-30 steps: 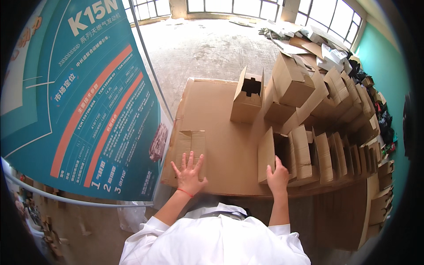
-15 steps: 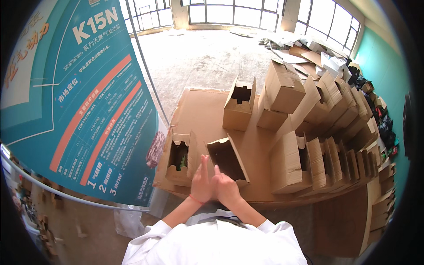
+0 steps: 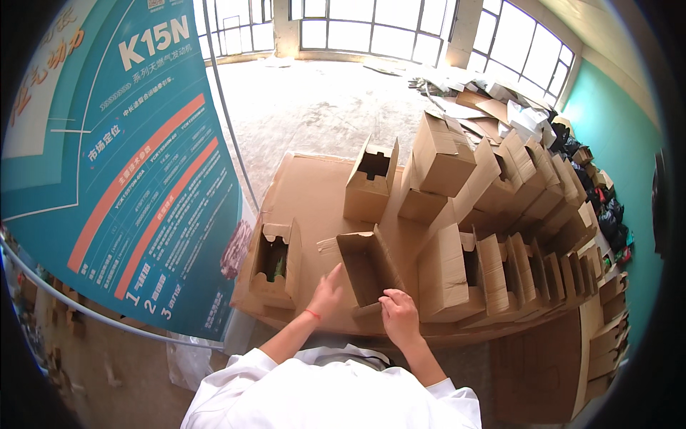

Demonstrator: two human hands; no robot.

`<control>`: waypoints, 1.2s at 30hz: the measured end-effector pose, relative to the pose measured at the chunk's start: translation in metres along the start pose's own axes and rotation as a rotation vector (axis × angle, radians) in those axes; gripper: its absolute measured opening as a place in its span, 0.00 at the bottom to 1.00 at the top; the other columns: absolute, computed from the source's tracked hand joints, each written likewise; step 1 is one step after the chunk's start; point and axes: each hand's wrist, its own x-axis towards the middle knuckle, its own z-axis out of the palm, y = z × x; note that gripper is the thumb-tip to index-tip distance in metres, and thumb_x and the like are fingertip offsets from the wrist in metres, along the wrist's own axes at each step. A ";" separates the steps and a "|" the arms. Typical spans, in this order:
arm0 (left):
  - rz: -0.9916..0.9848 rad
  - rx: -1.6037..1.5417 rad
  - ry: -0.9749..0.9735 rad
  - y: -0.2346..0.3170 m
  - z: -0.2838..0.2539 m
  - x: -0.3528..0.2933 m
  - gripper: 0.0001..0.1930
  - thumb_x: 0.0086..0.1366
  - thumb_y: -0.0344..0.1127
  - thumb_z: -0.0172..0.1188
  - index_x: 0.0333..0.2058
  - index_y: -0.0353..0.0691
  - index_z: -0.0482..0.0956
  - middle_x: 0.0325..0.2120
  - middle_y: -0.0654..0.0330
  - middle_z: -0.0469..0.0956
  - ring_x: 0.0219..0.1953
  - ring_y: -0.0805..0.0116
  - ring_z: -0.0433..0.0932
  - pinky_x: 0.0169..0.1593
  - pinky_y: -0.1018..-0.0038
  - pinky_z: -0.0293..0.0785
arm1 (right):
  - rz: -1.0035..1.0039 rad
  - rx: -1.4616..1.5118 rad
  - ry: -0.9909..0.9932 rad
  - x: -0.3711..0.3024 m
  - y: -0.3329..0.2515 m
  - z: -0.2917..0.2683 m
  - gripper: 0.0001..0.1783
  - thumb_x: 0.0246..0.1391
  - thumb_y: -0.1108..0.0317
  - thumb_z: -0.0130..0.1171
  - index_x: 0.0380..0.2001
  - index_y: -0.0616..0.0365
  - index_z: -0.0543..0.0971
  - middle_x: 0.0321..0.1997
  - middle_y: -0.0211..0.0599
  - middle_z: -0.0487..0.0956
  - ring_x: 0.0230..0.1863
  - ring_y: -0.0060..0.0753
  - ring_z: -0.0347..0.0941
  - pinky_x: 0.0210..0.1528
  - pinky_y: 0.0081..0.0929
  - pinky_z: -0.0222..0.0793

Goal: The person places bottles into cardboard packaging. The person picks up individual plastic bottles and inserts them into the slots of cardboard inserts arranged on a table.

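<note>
An open cardboard box [image 3: 371, 275] stands in front of me on the cardboard-covered table, its dark inside facing up. At the box's near right corner, my right hand [image 3: 401, 314] has its fingers bent over the rim, closed on the cardboard. My left hand [image 3: 327, 292] is beside the box's left wall, slightly blurred, with its fingers stretched out and nothing in them. I cannot tell whether it touches the wall. To the left stands a smaller open box [image 3: 275, 266] with something green inside.
An open box [image 3: 370, 179] stands farther back, beside a stacked pair of boxes [image 3: 441, 154]. Rows of open boxes [image 3: 500, 275] fill the right side. A blue-green banner [image 3: 128, 179] rises at the left. Cardboard scraps [image 3: 493, 107] lie heaped at the far right.
My hands were close together in front of the box and have moved apart. The right one has gone to the box's near right rim, the left to its left side.
</note>
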 end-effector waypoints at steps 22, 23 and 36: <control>0.035 0.644 0.192 -0.006 0.041 0.033 0.41 0.54 0.29 0.50 0.66 0.27 0.45 0.67 0.39 0.47 0.70 0.43 0.46 0.69 0.53 0.47 | 0.038 -0.088 0.069 -0.034 -0.010 0.014 0.15 0.45 0.74 0.62 0.40 0.54 0.81 0.57 0.39 0.74 0.66 0.51 0.59 0.68 0.47 0.52; 0.047 0.632 0.192 -0.009 0.042 0.033 0.41 0.55 0.28 0.50 0.66 0.27 0.44 0.67 0.39 0.46 0.70 0.43 0.46 0.69 0.53 0.47 | 0.039 -0.096 0.063 -0.044 -0.011 0.013 0.15 0.45 0.74 0.62 0.40 0.54 0.81 0.57 0.38 0.74 0.66 0.51 0.59 0.68 0.48 0.51; -0.244 0.432 -0.016 0.030 0.014 0.023 0.48 0.56 0.32 0.51 0.70 0.51 0.31 0.66 0.28 0.36 0.61 0.31 0.61 0.59 0.56 0.66 | 0.071 0.108 0.021 -0.038 -0.008 0.011 0.22 0.48 0.67 0.64 0.49 0.56 0.78 0.60 0.41 0.72 0.60 0.53 0.65 0.62 0.43 0.63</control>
